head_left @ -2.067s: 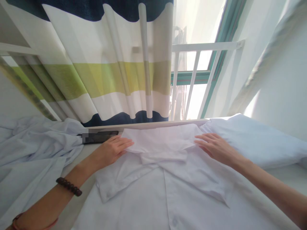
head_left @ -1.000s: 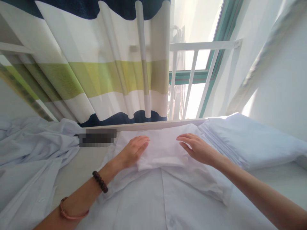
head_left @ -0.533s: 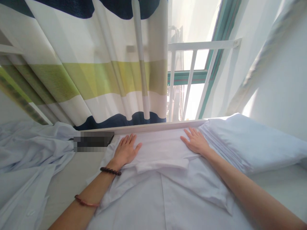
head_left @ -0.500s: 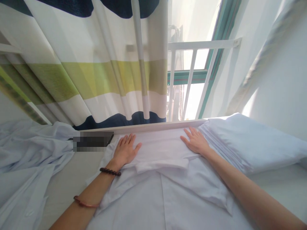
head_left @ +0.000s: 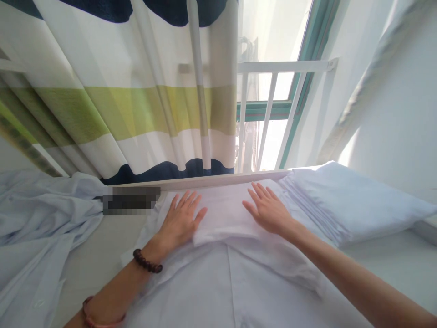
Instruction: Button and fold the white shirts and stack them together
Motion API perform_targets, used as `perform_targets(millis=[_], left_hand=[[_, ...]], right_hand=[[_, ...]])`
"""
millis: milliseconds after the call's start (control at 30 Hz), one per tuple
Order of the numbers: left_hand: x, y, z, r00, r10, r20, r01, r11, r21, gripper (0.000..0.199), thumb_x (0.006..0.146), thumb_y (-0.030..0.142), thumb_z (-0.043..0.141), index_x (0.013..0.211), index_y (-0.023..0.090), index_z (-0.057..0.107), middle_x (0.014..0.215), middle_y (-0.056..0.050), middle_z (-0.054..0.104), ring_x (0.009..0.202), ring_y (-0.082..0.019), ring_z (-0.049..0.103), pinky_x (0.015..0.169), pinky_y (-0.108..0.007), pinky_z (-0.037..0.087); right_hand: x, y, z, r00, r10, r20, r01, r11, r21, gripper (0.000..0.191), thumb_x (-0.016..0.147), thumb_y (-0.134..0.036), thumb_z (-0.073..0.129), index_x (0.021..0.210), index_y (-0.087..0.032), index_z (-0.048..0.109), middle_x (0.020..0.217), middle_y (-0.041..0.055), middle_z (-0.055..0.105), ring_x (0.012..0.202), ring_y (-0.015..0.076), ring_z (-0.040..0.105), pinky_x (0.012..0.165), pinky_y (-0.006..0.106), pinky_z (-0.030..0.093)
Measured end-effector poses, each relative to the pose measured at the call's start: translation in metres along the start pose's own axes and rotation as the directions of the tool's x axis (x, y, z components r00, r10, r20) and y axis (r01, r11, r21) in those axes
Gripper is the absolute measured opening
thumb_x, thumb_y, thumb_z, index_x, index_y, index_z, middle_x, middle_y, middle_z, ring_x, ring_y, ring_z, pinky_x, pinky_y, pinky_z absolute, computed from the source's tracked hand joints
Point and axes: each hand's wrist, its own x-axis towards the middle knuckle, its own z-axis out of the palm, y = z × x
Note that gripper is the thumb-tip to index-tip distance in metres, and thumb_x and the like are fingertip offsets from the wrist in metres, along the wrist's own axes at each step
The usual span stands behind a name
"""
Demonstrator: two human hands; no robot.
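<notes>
A white garment (head_left: pixel 205 282), probably a shirt or coat, lies spread in front of me, its far part folded over into a flat band. Over the left side of that band is my left hand (head_left: pixel 182 218), fingers spread, with a dark bead bracelet on the wrist. My right hand (head_left: pixel 268 207) is over the band's right side, palm down, fingers stretched out. Neither hand grips the cloth. Whether the palms touch it or hover just above, I cannot tell.
Folded white clothes (head_left: pixel 355 200) are stacked at the right. At the left lies a crumpled white garment (head_left: pixel 41 218), beside a dark flat object (head_left: pixel 131 200) that is blurred out. A curtain (head_left: pixel 136 109) and a white railing (head_left: pixel 283 67) stand beyond the bed's edge.
Both hands have moved inward over the folded band, closer to each other, and appear slightly raised. The view has shifted a little. The garment's folds look much the same.
</notes>
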Motion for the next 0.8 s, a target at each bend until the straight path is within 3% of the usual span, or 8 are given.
perform_targets(millis=[133, 333, 433, 533, 667, 800], left_hand=[[-0.028, 0.019, 0.009, 0.984, 0.176, 0.023, -0.173, 0.978, -0.114, 0.057, 0.097, 0.055, 0.029, 0.144, 0.024, 0.041, 0.151, -0.007, 0.037, 0.141, -0.027, 0.029, 0.115, -0.053, 0.019], [-0.036, 0.008, 0.016, 0.969, 0.248, -0.018, -0.248, 0.958, -0.142, 0.052, 0.095, 0.051, 0.039, 0.141, 0.026, 0.045, 0.148, -0.009, 0.041, 0.137, -0.029, 0.035, 0.111, -0.049, 0.028], [-0.037, 0.011, 0.006, 0.955, 0.27, -0.121, -0.291, 0.933, -0.214, 0.034, 0.094, 0.04, 0.046, 0.118, 0.021, 0.062, 0.128, -0.012, 0.056, 0.119, -0.028, 0.05, 0.101, -0.046, 0.039], [-0.039, 0.018, -0.003, 0.95, 0.255, -0.18, -0.303, 0.892, -0.335, 0.02, 0.092, 0.031, 0.048, 0.091, 0.019, 0.064, 0.099, -0.008, 0.062, 0.094, -0.023, 0.056, 0.088, -0.039, 0.045], [-0.038, 0.018, -0.005, 0.965, 0.241, -0.099, -0.255, 0.793, -0.554, 0.016, 0.09, 0.03, 0.052, 0.084, 0.019, 0.062, 0.082, -0.003, 0.06, 0.08, -0.017, 0.056, 0.078, -0.03, 0.045], [-0.033, 0.01, -0.003, 0.979, 0.202, 0.037, -0.132, 0.758, -0.639, 0.021, 0.088, 0.037, 0.056, 0.082, 0.018, 0.063, 0.075, -0.001, 0.058, 0.073, -0.016, 0.054, 0.07, -0.027, 0.043]], right_hand=[[-0.033, -0.028, 0.011, 0.986, -0.166, -0.015, 0.167, 0.979, 0.114, 0.068, 0.097, -0.055, 0.024, 0.145, -0.01, 0.038, 0.154, 0.0155, 0.027, 0.143, 0.0265, 0.022, 0.116, 0.047, 0.02], [-0.044, -0.01, 0.029, 0.988, -0.155, 0.003, 0.152, 0.97, 0.189, 0.062, 0.096, -0.054, 0.033, 0.144, -0.015, 0.039, 0.154, 0.0164, 0.029, 0.142, 0.0317, 0.026, 0.113, 0.054, 0.024], [-0.045, -0.003, 0.02, 0.973, -0.219, -0.069, 0.23, 0.922, 0.312, 0.046, 0.095, -0.045, 0.042, 0.131, -0.017, 0.052, 0.141, 0.0169, 0.047, 0.131, 0.029, 0.042, 0.107, 0.049, 0.034], [-0.046, 0.0, 0.007, 0.956, -0.268, -0.118, 0.291, 0.835, 0.467, 0.022, 0.094, -0.037, 0.048, 0.101, -0.022, 0.061, 0.108, 0.0094, 0.062, 0.102, 0.0217, 0.058, 0.093, 0.04, 0.045], [-0.043, 0.008, -0.004, 0.947, -0.319, -0.033, 0.276, 0.757, 0.592, 0.015, 0.09, -0.034, 0.054, 0.084, -0.021, 0.058, 0.092, 0.0045, 0.058, 0.087, 0.0182, 0.056, 0.082, 0.033, 0.047], [-0.037, 0.02, -0.005, 0.944, -0.312, 0.106, 0.165, 0.727, 0.667, 0.029, 0.09, -0.043, 0.052, 0.073, -0.02, 0.054, 0.09, 0.0043, 0.054, 0.082, 0.0179, 0.053, 0.072, 0.03, 0.047]])
